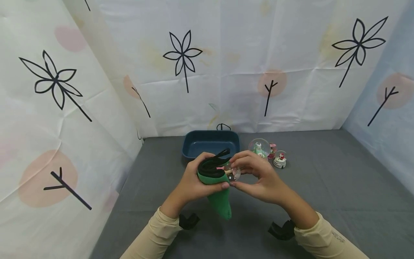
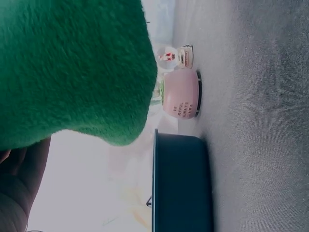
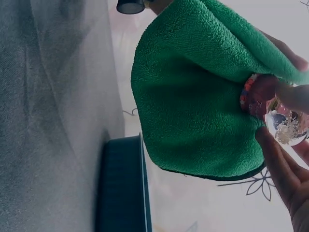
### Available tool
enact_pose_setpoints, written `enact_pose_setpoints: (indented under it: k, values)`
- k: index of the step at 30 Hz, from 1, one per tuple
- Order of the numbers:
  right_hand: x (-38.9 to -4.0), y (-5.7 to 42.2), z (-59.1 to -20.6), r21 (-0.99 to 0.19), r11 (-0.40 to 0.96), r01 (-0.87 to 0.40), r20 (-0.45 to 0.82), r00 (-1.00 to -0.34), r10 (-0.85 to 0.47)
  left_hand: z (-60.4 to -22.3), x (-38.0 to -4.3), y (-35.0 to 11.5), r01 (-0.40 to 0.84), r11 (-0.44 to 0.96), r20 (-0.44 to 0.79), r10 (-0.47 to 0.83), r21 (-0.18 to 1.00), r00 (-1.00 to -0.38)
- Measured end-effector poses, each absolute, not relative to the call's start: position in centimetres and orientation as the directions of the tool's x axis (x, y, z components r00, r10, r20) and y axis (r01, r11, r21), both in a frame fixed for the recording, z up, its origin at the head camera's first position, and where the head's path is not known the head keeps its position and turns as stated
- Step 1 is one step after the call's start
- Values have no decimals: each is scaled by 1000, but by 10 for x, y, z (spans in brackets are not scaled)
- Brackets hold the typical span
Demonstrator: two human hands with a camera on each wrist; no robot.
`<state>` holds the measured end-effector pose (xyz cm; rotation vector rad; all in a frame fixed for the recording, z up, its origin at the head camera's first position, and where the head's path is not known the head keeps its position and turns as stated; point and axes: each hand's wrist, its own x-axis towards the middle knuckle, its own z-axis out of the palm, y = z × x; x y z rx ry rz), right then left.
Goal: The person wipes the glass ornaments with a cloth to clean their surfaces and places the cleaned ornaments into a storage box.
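Note:
A green plush cloth [image 1: 220, 203] with a black edge is folded over in my left hand [image 1: 189, 181], whose thumb lies across its front. Its lower end hangs down to a point. Against the cloth is a small snow globe [image 1: 235, 173] with a clear ball. My right hand [image 1: 262, 176] pinches that ball between thumb and fingers. The right wrist view shows the globe's dark pink base [image 3: 260, 94] touching the cloth, with coloured trim at its bottom. Whether the left fingers also grip the base through the cloth is hidden.
A blue rectangular tray [image 1: 211, 144] stands behind the hands on the grey-covered table [image 1: 339, 187]. To its right are a larger snow globe [image 1: 258, 146] with a pink base [image 2: 181, 94], a small pink figurine [image 1: 272, 150] and a small white-based snow globe [image 1: 280, 160]. Printed fabric walls surround the table.

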<state>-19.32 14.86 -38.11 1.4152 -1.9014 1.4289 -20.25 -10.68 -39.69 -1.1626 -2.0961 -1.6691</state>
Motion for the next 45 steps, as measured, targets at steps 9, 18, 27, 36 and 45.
enact_pose_setpoints:
  k: [9, 18, 27, 36, 45]
  values:
    - [-196, 148, -382, -444, 23, -896, 783, -400, -477, -396, -204, -105, 699, 55, 630, 388, 713, -673]
    - [-196, 147, -380, -363, 106, -926, 785, -365, -501, -399, -205, -108, 698, 80, 637, 344, 712, -690]
    - [-194, 147, -380, -433, 218, -875, 715, -481, -507, -395, -204, -110, 707, 47, 656, 332, 706, -677]
    - [-193, 150, -383, -548, 240, -801, 643, -587, -492, -390, -204, -109, 740, 59, 682, 344, 670, -645]
    - [-191, 150, -381, -736, 161, -657, 510, -695, -507, -392, -203, -107, 771, 88, 718, 308, 631, -624]
